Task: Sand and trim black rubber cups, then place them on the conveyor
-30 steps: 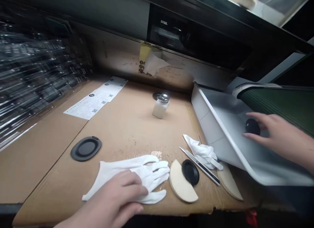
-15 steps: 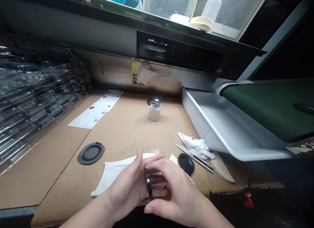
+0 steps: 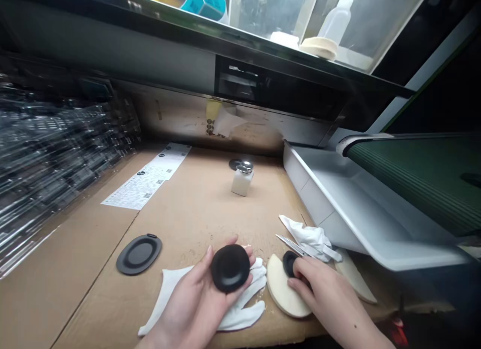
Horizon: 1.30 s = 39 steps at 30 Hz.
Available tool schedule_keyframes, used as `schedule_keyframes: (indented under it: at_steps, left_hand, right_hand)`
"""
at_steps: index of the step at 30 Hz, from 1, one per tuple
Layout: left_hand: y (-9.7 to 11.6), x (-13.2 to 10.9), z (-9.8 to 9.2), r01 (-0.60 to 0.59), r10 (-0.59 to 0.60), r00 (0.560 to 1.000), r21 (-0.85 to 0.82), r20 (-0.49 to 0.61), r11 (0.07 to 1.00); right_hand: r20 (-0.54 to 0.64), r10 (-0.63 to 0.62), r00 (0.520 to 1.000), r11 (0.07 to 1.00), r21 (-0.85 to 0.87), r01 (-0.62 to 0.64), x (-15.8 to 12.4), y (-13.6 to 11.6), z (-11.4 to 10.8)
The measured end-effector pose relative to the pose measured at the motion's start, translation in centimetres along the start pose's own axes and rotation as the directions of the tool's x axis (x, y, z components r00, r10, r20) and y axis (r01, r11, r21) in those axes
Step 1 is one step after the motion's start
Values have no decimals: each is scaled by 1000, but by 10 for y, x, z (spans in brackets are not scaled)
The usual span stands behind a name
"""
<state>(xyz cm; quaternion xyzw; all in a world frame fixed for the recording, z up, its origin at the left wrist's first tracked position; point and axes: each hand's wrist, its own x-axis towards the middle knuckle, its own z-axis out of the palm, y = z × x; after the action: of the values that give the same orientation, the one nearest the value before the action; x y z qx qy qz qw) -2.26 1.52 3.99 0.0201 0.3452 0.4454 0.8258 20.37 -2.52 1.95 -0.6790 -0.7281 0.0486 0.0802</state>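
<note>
My left hand [image 3: 191, 301] lies palm up and holds a round black rubber disc [image 3: 230, 268] flat on its fingers, above a white cotton glove [image 3: 244, 314]. To the right, my right hand [image 3: 325, 294] has its fingers on a second black disc [image 3: 289, 264]. That disc rests on a cream half-round pad [image 3: 281, 289], and the fingers hide part of it.
Cardboard covers the bench [image 3: 195, 214]. On it are a black oval gasket [image 3: 139, 254], a white bottle with a metal lid [image 3: 242, 181], a QR-code paper sheet [image 3: 143, 186], a utility knife [image 3: 291, 245], and a crumpled white cloth [image 3: 310, 240]. A white tray [image 3: 356, 209] stands right, beside a green belt [image 3: 413, 179].
My hands have parted from where they met at the front. The left now holds the disc flat, and the right has moved onto the disc on the pad. The view has tilted slightly.
</note>
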Motion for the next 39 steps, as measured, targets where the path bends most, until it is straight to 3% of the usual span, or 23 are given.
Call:
schedule_keyframes:
  at_steps: [3,6,9,12,19,21,23,27,31,35,39]
  left_hand:
    - [-2,6,-10,-41,48,996,-102,71,994]
    - [-2,9,-17,5,27,987,-198,160,980]
    - [-2,11,-19,30,11,982,-213,187,977]
    - [-4,11,-20,-24,54,986,-185,159,982]
    - [-8,4,-23,-55,76,984,-135,160,989]
    - [-9,3,-24,-88,113,968,-118,224,989]
    - [-9,3,-23,-114,141,949,-109,281,987]
    - [-8,6,-18,-140,175,934,-132,310,981]
    - [-9,10,-17,-128,167,939,-146,299,981]
    - [-11,13,-21,-95,127,967,-150,220,984]
    - [-11,18,-28,-104,122,977,-113,174,988]
  right_hand:
    - [6,77,997,986,149,-77,12,-12,-9]
    - [5,106,994,954,281,-103,39,-33,-15]
    - [8,136,991,964,231,-134,72,-55,-9]
    - [1,166,986,975,152,-164,95,-67,4]
    - [40,109,993,982,152,-113,85,-63,8]
    - [31,55,998,975,213,-60,73,-63,1]
    - [-42,-65,997,942,328,75,62,-67,-6]
    - [-236,-274,932,827,436,354,47,-77,-18]
    - [-252,-355,900,828,362,428,44,-81,-18]
    - [-269,-393,879,844,274,461,46,-84,-8]
    - [-353,-356,865,857,245,453,85,-78,-27]
